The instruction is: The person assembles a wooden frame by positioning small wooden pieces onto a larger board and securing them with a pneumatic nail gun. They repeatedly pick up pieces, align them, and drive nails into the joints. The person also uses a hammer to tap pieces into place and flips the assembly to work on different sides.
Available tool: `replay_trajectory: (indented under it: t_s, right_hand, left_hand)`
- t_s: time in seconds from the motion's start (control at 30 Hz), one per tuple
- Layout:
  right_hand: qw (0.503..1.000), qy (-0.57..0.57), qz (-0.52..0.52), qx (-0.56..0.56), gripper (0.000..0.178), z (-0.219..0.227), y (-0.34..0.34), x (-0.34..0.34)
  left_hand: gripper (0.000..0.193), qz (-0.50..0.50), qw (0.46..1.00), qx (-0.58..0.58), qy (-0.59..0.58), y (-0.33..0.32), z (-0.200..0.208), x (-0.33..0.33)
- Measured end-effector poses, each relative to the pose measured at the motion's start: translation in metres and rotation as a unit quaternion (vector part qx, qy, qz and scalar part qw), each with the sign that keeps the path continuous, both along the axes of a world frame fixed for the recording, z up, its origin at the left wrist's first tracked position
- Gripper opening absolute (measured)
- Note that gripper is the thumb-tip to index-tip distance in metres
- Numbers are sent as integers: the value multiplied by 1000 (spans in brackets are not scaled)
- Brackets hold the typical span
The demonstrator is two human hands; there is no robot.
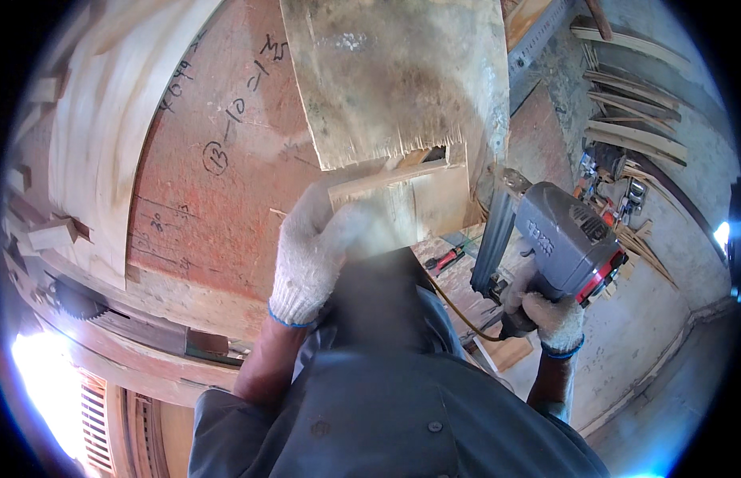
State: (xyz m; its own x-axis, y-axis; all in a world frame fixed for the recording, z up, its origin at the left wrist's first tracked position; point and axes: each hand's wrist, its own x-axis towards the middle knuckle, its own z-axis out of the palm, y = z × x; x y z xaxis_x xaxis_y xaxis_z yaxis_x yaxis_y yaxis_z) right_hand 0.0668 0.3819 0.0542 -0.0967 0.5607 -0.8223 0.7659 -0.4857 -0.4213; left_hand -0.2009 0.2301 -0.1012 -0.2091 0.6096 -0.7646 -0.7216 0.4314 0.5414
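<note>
My right hand (550,315), in a white knit glove with a blue cuff, is wrapped round the handle of a grey and black nail gun (568,239). The tool's nose points up and left, toward the right end of a pale wooden frame (438,203). My left hand (311,247), gloved the same way, is closed on the left end of that frame, thumb over its front face; its fingertips are partly blurred. Over the frame's far side lies a stained plywood sheet (402,72) with a splintered near edge.
A red-brown board with handwriting (227,135) covers the bench at left, beside a pale plywood sheet (99,151). A circular saw blade (76,301) shows at far left. An air hose (458,311) runs from the nail gun. Wood strips (637,139) lean at right, near scattered tools.
</note>
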Motion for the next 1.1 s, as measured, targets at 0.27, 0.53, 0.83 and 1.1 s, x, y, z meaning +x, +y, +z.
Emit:
replay_trajectory:
  t_s: [0.27, 0.53, 0.83, 1.1]
  right_hand:
    - [984, 178, -12, -22, 57, 5, 10, -52]
    - [993, 16, 68, -92, 18, 7, 34, -86]
    - [990, -14, 130, -42, 49, 7, 28, -99]
    - [989, -99, 110, -1, 42, 27, 12, -60]
  left_hand:
    - [38, -42, 998, -40, -2, -1, -1, -4]
    - [39, -5, 1000, 2, -6, 2, -1, -2]
    - [43, -8, 1000, 19, -9, 2, -4, -2]
    - [42, 17, 999, 25, -15, 2, -6, 0]
